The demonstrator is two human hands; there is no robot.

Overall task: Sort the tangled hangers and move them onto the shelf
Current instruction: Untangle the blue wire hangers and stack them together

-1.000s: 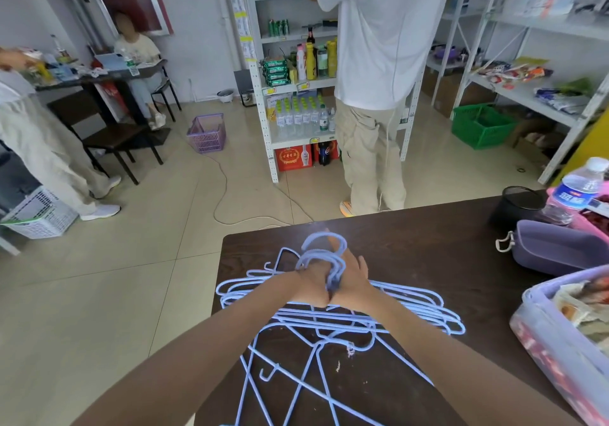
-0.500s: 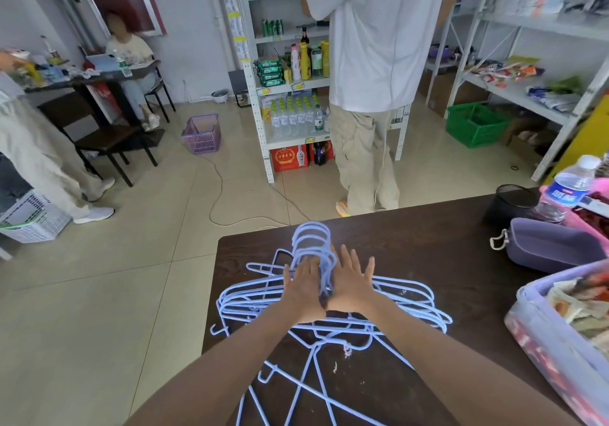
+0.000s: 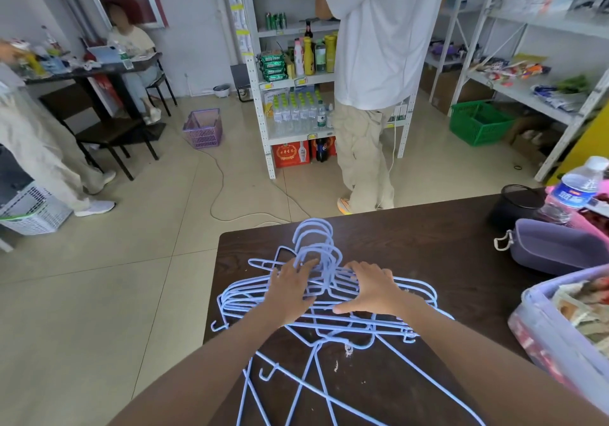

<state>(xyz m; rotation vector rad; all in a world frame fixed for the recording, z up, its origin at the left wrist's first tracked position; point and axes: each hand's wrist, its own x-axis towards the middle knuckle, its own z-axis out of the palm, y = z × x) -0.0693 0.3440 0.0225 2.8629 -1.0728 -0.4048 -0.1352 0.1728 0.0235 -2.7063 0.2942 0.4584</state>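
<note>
I am leaning over a dark brown table (image 3: 428,260) with both hands resting on a pile of light blue wire hangers (image 3: 412,290). My left hand (image 3: 291,288) is lying flat on the left side of the stack, its fingers spread and reaching into the cluster of hooks (image 3: 314,237) that are pointing away from me. My right hand (image 3: 370,288) is lying palm down just beside it on the right side, fingers slightly curled over the wires and thumb stretched out toward me. The two hands are apart, with the bundled necks of the hangers showing between them, and neither is closing around anything. Nearer to me, a few loose hangers (image 3: 306,389) are lying crossed at angles. At the right end of the table a purple pouch (image 3: 557,250), a water bottle (image 3: 576,188) and a clear storage bin (image 3: 540,326) are sitting. A white shelf unit (image 3: 263,102) is standing across the floor.
</note>
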